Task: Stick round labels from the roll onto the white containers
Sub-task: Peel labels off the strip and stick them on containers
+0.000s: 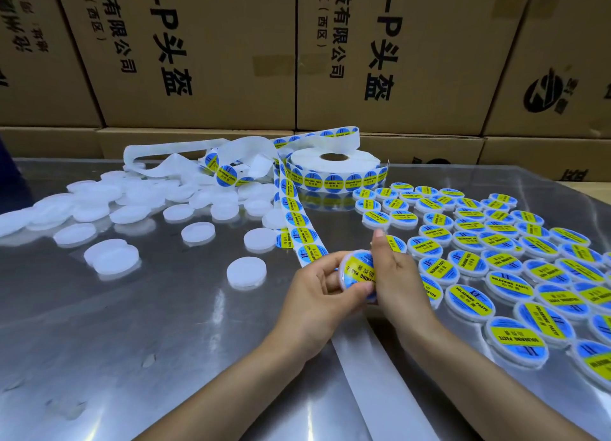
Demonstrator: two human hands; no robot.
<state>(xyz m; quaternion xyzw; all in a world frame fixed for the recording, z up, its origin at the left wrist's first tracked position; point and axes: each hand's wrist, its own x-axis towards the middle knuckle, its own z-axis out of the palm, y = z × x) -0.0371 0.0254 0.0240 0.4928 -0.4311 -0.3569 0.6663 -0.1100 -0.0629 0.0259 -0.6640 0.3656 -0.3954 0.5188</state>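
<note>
Both grips grasp one container [358, 272] above the counter's near-middle: the left hand [317, 295] curls its fingers and thumb around the container's left rim, and the right hand [391, 275] holds the right side with fingers extended upward over the blue-and-yellow label on its face. Cardboard boxes [205, 53] form a wall behind the far edge. The reflective counter [132, 325] carries everything else. Labelled containers [496, 258] lie in rows along the right edge. Unlabelled white containers [109, 206] are scattered toward the left edge, some stacked. The label roll [334, 172] lies flat near the far edge at centre. Its label strip [294, 215] trails from the roll toward the hands. Spent white backing [175, 156] is heaped left of the roll.
</note>
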